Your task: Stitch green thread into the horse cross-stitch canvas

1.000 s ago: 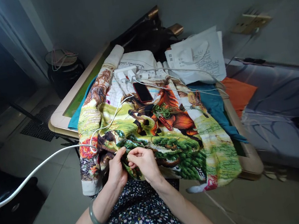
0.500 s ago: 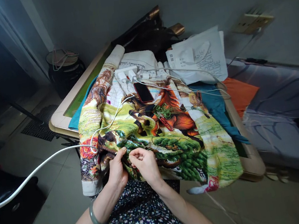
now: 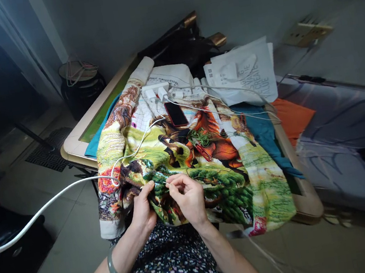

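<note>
Head view: we see one embroidered cloth (image 3: 187, 163) draped over one table (image 3: 76, 144). Our left hand (image 3: 143, 209) pinches its near edge; our right hand (image 3: 188, 195) pinches one needle (image 3: 165, 183). One phone (image 3: 176, 113) lies on the cloth.

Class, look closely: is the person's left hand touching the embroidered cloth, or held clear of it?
Touching. The head view shows the left hand pinching a fold of the embroidered cloth at its near edge.
</note>
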`<state>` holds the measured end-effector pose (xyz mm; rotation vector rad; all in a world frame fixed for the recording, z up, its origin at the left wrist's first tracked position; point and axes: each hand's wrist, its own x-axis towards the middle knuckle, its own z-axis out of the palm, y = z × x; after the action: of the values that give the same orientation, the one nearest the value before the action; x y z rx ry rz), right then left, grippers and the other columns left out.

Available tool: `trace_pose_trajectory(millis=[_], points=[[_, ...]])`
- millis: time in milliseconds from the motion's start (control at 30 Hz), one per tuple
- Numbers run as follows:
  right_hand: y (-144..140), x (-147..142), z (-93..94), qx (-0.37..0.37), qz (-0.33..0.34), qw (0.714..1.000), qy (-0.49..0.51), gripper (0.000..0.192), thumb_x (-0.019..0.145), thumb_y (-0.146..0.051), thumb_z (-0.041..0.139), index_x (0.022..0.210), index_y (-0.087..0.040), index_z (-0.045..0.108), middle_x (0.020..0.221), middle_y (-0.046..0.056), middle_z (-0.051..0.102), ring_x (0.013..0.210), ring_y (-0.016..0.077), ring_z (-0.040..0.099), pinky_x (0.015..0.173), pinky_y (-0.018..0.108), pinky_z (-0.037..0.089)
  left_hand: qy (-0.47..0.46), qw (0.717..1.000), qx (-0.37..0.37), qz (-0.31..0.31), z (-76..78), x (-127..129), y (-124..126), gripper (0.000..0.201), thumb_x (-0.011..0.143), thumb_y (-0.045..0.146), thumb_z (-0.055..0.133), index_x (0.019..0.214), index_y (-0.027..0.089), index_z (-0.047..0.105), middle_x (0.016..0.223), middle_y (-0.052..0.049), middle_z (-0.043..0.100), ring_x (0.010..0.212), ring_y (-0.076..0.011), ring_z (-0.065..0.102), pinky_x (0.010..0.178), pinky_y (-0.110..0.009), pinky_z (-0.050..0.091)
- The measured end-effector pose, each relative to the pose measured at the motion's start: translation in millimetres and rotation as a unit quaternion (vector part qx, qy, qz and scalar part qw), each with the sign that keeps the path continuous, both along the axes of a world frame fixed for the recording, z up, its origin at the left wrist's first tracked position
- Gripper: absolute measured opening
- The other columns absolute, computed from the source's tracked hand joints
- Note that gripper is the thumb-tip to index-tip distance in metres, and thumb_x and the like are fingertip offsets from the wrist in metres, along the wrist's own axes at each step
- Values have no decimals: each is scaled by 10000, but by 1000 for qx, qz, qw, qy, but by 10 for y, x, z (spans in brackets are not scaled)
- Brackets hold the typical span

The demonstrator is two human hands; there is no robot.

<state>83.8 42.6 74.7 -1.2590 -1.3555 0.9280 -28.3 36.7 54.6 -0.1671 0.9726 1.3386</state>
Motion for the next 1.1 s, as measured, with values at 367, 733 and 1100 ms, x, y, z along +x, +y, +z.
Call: trace_pose_trajectory(millis=[367,733,1100], points=[[40,11,-36,-12,5,1000,18,107,780,-191,592,677,-193,565,819,47,666,773,178,647,722,296,547,-21,1000,10,0,-20,1,-8,170,576,174,819,684,131,695,669,9,716,600,-108,628,632,-237,512],[12,-25,46,77,54,991,-100,155,785,-139,566,650,-210,536,794,26,663,761,171,637,733,291,516,-27,999,16,17,-17,-3,-33,157,574,141,813,676,138,693,638,10,695,571,-108,613,605,-235,514],[12,-80,44,79,50,989,-117,160,781,-126,546,644,-210,539,763,16,672,714,161,645,710,272,499,-30,999,21,29,8,5,-37,152,580,112,800,688,133,696,653,5,711,588,-110,630,604,-224,534]])
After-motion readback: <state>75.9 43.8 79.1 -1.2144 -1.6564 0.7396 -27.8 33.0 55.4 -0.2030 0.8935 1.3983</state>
